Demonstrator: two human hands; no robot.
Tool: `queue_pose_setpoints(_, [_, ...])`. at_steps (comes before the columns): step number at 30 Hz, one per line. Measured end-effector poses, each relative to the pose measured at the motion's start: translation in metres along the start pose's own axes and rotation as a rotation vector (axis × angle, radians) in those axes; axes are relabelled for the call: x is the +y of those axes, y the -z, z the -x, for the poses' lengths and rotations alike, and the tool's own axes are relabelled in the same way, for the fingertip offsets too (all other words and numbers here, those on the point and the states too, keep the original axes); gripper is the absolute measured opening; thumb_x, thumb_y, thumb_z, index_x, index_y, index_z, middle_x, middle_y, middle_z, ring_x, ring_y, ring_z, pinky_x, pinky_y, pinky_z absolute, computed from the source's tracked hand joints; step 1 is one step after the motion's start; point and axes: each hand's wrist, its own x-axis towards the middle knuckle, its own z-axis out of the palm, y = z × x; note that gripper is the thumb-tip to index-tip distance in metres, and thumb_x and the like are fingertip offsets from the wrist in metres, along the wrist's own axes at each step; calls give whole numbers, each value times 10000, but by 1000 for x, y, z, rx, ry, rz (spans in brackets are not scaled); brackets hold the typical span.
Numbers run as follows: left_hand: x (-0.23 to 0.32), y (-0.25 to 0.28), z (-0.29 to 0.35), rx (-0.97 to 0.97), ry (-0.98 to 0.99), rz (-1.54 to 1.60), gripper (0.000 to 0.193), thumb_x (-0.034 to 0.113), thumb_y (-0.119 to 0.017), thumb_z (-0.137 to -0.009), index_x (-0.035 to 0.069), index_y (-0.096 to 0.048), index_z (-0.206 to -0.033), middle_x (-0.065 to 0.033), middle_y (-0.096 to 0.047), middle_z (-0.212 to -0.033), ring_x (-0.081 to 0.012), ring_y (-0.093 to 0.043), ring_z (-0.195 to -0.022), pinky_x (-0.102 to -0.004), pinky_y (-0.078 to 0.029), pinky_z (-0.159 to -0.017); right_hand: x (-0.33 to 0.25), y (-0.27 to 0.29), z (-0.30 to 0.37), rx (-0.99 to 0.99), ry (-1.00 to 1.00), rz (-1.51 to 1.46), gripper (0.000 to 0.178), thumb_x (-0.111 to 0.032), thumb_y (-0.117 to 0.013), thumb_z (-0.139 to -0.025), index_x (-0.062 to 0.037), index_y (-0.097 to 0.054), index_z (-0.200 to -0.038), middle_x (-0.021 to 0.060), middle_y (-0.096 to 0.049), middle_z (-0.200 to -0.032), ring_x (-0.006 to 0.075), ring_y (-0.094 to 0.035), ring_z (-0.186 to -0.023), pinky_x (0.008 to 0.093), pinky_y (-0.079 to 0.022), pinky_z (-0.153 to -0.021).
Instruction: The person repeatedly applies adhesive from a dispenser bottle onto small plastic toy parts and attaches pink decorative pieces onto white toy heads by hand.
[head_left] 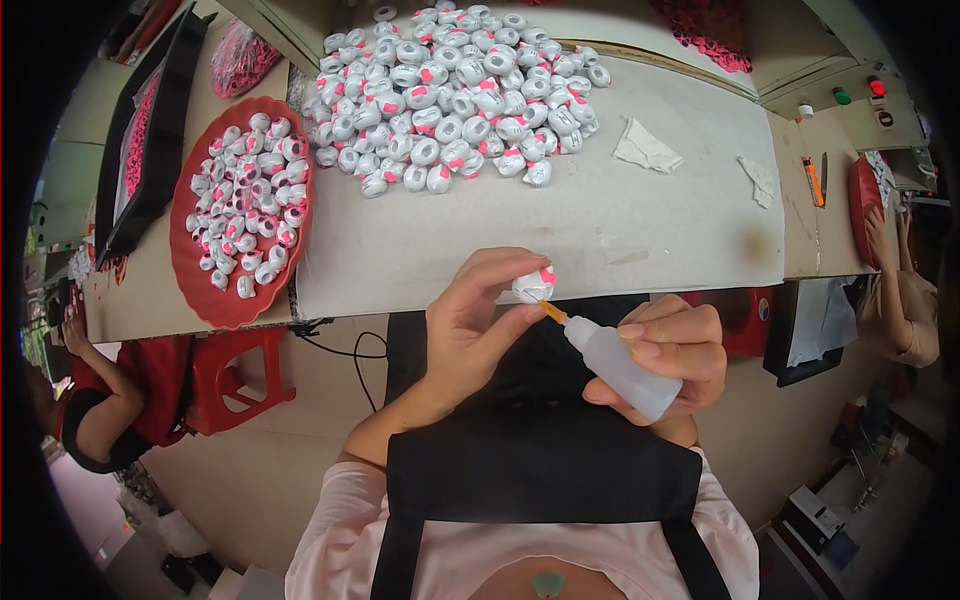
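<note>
White rounded piece with a bright pink patch (pixel 533 285) is held up over the near edge of the pale sheet covering the table (pixel 560 215). Behind it, a broad heap of white hollow pieces with pink details (pixel 450 110) fills the sheet's far left part. To the left stand a scalloped red plastic dish (pixel 225 308) of similar pieces and a long black tray (pixel 172 150); to the right lie torn white paper scraps (pixel 645 147) and a slim orange tube (pixel 811 182).

The left hand (pixel 455 335) pinches the piece between thumb and fingertips. The right hand (pixel 670 345) grips a translucent white squeeze bottle (pixel 625 370), its amber nozzle (pixel 553 312) at the piece's lower side; whether they touch, I cannot tell.

Counted: one pinched piece, one bottle, one dish, one tray, two scraps, one tube; the heap is too crowded to count.
</note>
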Motion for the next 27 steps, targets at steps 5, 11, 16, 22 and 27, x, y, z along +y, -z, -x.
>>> queue_pose_setpoints(5, [1,2,-2,5,-57,-149,326,-103,-536,-700,-32,-503,-1016,-133,-461,-1048,-202,-459,-978,-295,-366,-844,-3,3,2,-10,-20,9,447,-152,-765,-567,-33,-477,-888,87,-475,-809,123,-466,-586,200,-409,-510])
queue_pose_setpoints(11, [3,5,2,35,-43,-213,347,-114,-530,-693,-36,-497,-1029,-126,-453,-1055,-188,-456,-973,-282,-354,-844,0,8,0,1,-51,53,424,-133,-761,-571,-36,-483,-877,88,-475,-807,139,-484,-611,215,-417,-539])
queue_pose_setpoints(16, [-6,9,-8,166,36,-130,375,-82,-523,-706,-35,-463,-1073,-117,-464,-1056,-178,-458,-965,-271,-354,-836,17,37,-4,253,-251,-239,327,-5,-704,-601,-35,-520,-870,92,-486,-860,155,-525,-713,244,-436,-586])
queue_pose_setpoints(22, [2,29,-7,299,-22,-89,396,-36,-530,-726,-34,-432,-1109,-111,-493,-1029,-171,-479,-932,-277,-371,-826,83,53,-66,76,-630,-394,209,1,-550,-726,-28,-442,-902,57,-488,-834,137,-536,-773,244,-481,-585])
queue_pose_setpoints(27, [1,27,-11,287,33,-65,395,-64,-530,-715,-23,-448,-1100,-105,-498,-1020,-159,-485,-922,-265,-379,-814,174,64,-100,-11,-606,143,170,-27,-563,-727,-59,-465,-863,14,-507,-753,86,-519,-675,220,-463,-517])
